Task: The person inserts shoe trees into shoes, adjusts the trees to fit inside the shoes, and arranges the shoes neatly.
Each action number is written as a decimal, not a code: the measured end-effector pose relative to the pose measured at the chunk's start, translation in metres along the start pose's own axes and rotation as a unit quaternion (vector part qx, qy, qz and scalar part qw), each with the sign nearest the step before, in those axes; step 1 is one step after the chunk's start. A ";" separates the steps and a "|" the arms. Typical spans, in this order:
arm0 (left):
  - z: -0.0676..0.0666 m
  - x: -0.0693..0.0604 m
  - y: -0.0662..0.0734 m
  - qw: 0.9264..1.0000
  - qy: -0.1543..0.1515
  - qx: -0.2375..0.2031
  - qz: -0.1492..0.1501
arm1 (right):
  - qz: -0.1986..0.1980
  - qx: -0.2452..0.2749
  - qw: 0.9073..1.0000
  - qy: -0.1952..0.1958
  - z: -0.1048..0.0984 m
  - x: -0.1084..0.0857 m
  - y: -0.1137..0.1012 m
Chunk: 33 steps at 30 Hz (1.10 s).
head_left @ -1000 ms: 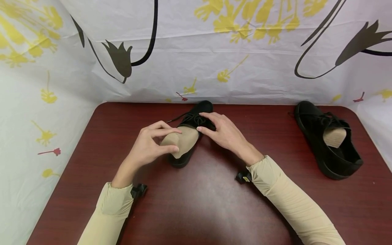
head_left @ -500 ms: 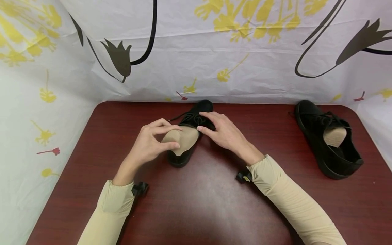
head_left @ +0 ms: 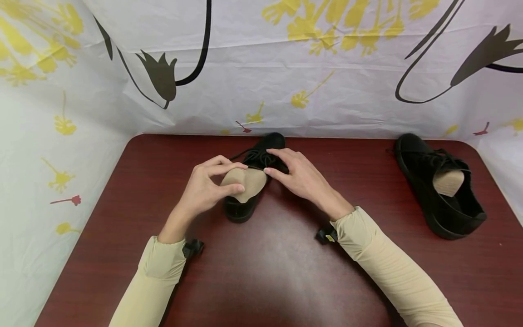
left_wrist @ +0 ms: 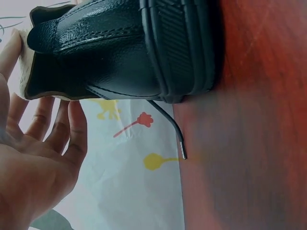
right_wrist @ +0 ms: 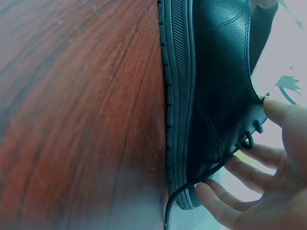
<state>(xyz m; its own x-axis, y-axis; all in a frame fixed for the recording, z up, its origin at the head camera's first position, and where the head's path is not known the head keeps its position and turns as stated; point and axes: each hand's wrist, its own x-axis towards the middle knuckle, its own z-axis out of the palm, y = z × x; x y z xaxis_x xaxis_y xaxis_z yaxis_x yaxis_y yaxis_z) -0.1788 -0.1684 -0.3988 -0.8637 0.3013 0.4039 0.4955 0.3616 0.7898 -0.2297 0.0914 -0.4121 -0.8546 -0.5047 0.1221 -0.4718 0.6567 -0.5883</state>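
A black lace-up shoe (head_left: 239, 210) stands on the table near its back edge, toe pointing away. My left hand (head_left: 204, 187) pinches a beige insole (head_left: 254, 181) between thumb and fingers. Its front part is hidden inside the shoe, and its heel end rises above the shoe's opening. In the left wrist view, the dark underside of the insole shows over the heel. My right hand (head_left: 300, 176) holds the shoe's upper by the laces, with the thumb at the edge of the opening and the fingers across the front. A loose shoelace (right_wrist: 192, 182) hangs down the side.
A second black shoe (head_left: 453, 222) stands at the right of the red-brown table (head_left: 286, 272), with a beige piece (head_left: 448, 182) showing inside. A white sheet with flower prints (head_left: 286, 91) hangs directly behind the table and along its left side.
My left hand has moved slightly right and forward, and the insole has shifted further toward the toe, baring more of the shoe's heel. My right hand stays in place.
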 end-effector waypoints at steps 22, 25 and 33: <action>0.009 0.000 -0.004 0.999 0.025 0.023 0.024 | 0.011 0.006 1.000 -0.001 -0.001 -0.002 -0.001; 0.009 -0.001 -0.005 0.999 0.032 0.018 0.034 | 0.010 0.004 1.000 -0.003 -0.001 -0.002 0.000; 0.009 -0.003 -0.008 0.998 0.029 0.011 0.054 | 0.006 0.006 1.000 0.000 0.000 -0.001 0.002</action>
<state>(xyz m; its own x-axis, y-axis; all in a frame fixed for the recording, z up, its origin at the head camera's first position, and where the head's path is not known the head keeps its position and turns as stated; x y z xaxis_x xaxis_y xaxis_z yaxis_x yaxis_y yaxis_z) -0.1793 -0.1646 -0.4104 -0.8085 0.2889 0.5127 0.5876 0.3486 0.7302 -0.2294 0.0935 -0.4135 -0.8599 -0.4973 0.1149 -0.4595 0.6561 -0.5986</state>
